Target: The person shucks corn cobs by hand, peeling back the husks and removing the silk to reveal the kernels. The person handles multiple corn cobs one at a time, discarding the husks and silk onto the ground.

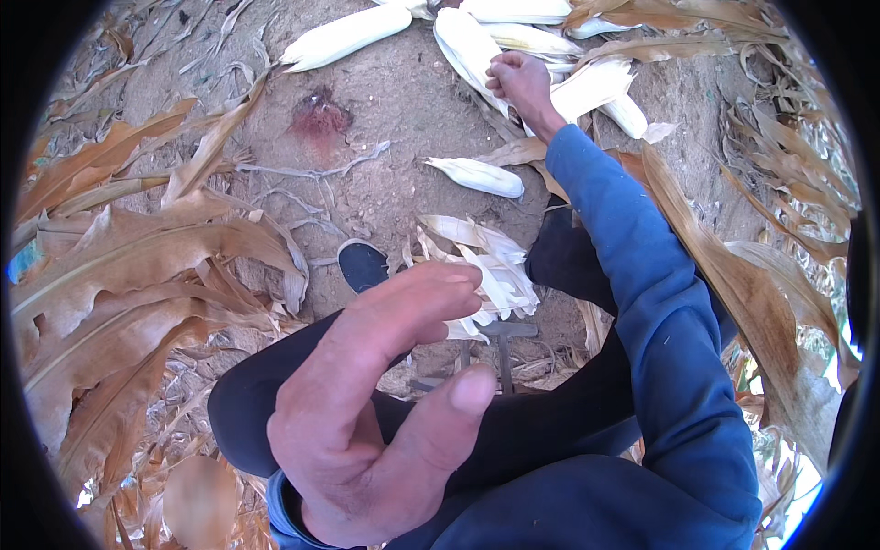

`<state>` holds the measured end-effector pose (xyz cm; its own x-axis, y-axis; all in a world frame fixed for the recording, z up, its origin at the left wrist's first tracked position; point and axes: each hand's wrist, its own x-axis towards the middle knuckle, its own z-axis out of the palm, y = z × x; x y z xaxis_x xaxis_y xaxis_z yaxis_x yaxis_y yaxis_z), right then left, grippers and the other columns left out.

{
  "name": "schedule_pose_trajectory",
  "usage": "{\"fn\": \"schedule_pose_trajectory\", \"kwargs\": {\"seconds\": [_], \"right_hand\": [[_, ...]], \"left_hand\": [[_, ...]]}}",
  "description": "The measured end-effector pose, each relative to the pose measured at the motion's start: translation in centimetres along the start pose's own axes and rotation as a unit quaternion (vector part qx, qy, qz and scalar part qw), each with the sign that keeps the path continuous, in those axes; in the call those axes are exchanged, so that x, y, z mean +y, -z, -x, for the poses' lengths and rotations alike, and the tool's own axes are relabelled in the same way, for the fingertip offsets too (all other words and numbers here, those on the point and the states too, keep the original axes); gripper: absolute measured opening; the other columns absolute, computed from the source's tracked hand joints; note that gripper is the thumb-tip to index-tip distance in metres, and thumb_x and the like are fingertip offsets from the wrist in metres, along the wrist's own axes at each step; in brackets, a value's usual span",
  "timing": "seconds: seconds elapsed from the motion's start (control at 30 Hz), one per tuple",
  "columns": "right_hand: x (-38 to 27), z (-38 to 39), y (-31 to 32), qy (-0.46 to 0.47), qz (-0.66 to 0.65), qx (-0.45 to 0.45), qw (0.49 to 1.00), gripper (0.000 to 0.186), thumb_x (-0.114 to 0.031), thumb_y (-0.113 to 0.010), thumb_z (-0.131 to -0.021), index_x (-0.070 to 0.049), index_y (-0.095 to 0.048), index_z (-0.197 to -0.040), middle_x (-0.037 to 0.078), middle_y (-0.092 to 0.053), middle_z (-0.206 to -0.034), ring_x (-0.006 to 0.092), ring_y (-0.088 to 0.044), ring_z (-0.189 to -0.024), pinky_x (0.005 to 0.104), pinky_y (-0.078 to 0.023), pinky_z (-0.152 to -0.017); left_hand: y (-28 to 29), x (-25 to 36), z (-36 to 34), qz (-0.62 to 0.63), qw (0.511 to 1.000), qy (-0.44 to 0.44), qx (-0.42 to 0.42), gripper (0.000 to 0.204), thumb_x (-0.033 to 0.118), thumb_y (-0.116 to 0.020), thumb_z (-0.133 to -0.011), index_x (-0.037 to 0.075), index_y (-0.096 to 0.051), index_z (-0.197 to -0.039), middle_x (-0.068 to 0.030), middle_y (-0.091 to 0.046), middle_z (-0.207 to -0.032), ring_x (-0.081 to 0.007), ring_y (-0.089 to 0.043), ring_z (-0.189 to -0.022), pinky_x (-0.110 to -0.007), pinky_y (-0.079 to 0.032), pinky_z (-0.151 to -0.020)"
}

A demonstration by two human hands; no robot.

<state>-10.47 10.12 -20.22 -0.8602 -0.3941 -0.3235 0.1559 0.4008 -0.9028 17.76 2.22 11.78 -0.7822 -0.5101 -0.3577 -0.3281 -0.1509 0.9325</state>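
My left hand (376, 403) is raised close in front, its fingers bent and its thumb held apart, with nothing between them. Far out, my right hand (522, 84) reaches to a heap of corn ears in pale husks. Its fingers are drawn together at the edge of a long pale corn ear (463, 46); whether they grip anything is hidden. Just beneath that wrist lies another pale ear (596, 84). A smaller ear (477, 176) rests alone on the soil, nearer to me. Loose pale husks (490, 275) lie beyond my left fingertips.
Another corn ear (348, 37) lies far left of the heap. Dry brown corn leaves (147, 238) crowd the left, and a long dry leaf (733, 275) arches beside my right arm. A dark shoe (362, 264) and a grey metal frame (504, 344) show near my bent legs.
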Motion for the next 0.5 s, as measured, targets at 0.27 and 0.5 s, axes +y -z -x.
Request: {"fn": "schedule_pose_trajectory", "kwargs": {"seconds": [0.27, 0.5], "right_hand": [[14.8, 12.1, -3.3, 0.215, 0.502, -0.092, 0.833, 0.046, -0.026, -0.068, -0.083, -0.003, -0.053, -0.120, 0.020, -0.063, -0.105, 0.0402, -0.061, -0.097, 0.0492, -0.048, -0.086], [11.4, 12.7, -2.0, 0.068, 0.390, -0.144, 0.907, 0.050, -0.032, -0.069, -0.076, -0.001, -0.056, -0.112, 0.024, -0.065, -0.102, 0.0411, -0.062, -0.096, 0.0483, -0.049, -0.083]], "left_hand": [[0.1, -2.4, 0.6, -0.056, 0.994, -0.097, 0.004, 0.042, 0.027, -0.068, -0.090, -0.005, -0.060, -0.116, -0.0207, -0.065, -0.112, -0.0258, -0.066, -0.099, -0.032, -0.050, -0.087], [0.5, -2.3, 0.0, -0.155, 0.986, -0.060, -0.021, 0.025, 0.010, -0.062, -0.093, -0.006, -0.063, -0.112, -0.0135, -0.067, -0.105, -0.0175, -0.064, -0.097, -0.027, -0.048, -0.086]]}}
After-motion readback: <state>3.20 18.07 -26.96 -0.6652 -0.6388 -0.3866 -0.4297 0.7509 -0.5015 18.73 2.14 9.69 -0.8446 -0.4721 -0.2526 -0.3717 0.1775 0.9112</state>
